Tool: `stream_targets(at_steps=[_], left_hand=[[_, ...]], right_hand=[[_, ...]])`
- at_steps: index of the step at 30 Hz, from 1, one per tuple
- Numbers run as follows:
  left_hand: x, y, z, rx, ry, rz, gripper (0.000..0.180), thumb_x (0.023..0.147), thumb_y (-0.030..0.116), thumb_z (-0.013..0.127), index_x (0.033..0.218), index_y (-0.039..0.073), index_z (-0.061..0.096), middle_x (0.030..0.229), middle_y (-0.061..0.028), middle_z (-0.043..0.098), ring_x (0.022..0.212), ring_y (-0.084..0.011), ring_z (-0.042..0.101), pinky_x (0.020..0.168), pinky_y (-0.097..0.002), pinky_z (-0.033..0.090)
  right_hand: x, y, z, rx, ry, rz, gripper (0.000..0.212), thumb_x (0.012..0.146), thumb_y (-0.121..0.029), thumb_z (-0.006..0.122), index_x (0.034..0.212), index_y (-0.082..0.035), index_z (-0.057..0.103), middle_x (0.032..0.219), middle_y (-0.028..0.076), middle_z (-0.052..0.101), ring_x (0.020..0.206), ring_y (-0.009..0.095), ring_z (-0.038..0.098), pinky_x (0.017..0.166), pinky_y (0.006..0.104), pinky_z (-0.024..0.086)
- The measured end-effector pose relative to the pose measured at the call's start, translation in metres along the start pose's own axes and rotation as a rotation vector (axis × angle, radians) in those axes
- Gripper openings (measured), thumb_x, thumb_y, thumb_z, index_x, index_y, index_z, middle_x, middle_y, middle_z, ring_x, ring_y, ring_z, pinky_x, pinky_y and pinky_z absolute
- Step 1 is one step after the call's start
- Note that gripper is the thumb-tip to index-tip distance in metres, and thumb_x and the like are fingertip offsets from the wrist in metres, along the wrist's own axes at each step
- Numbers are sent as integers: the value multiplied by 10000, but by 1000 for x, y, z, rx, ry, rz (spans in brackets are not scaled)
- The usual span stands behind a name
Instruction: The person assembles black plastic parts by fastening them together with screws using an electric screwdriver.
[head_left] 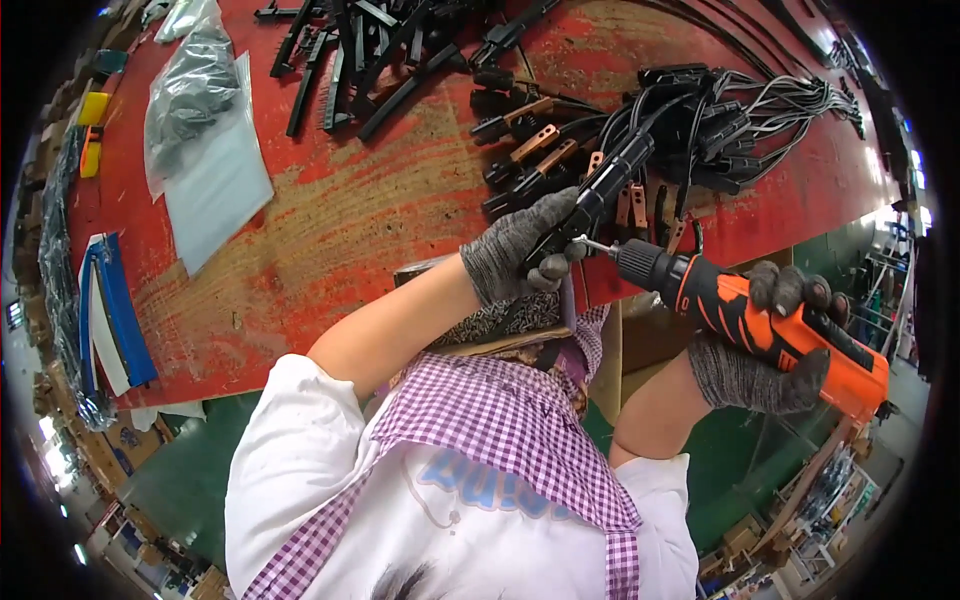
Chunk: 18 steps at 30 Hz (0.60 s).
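Bright, even light is falling across table; glare is spotting both margins; fisheye is bending edges.

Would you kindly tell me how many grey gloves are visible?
2: one on the left hand, holding a black part; one on the right hand, gripping the orange power driver.

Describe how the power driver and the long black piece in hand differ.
The power driver is orange and black; the long black piece looks all black. The power driver is thick, the long black piece slim. The right hand holds the driver, the left hand the piece. Both are elongated.
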<state>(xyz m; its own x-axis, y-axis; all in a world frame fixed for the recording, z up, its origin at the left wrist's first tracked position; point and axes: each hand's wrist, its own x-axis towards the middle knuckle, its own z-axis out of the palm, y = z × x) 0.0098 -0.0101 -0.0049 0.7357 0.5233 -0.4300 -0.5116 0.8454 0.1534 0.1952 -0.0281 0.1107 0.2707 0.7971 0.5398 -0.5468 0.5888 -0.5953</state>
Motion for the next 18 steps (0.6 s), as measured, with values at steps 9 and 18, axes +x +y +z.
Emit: stream_targets(at_steps=[9, 18], left_hand=[[1, -1, -5, 16, -7, 48, 293, 873, 416, 419, 925, 138, 496, 595, -11, 541, 373, -40, 445, 287, -132, 289], [2, -1, -4, 1, -2, 35, 296, 881, 409, 404, 896, 128, 498, 590, -8, 539, 371, -39, 440, 285, -140, 285]], right_hand=[[2, 13, -1, -17, 5, 21, 424, 771, -240, 529, 1122, -12, 460, 1000, 162, 561, 737, 240, 565, 618, 350, 452], [4, 18, -1, 2, -13, 36, 409, 763, -221, 535, 1109, -16, 466, 999, 161, 563, 744, 238, 569, 616, 359, 452]])
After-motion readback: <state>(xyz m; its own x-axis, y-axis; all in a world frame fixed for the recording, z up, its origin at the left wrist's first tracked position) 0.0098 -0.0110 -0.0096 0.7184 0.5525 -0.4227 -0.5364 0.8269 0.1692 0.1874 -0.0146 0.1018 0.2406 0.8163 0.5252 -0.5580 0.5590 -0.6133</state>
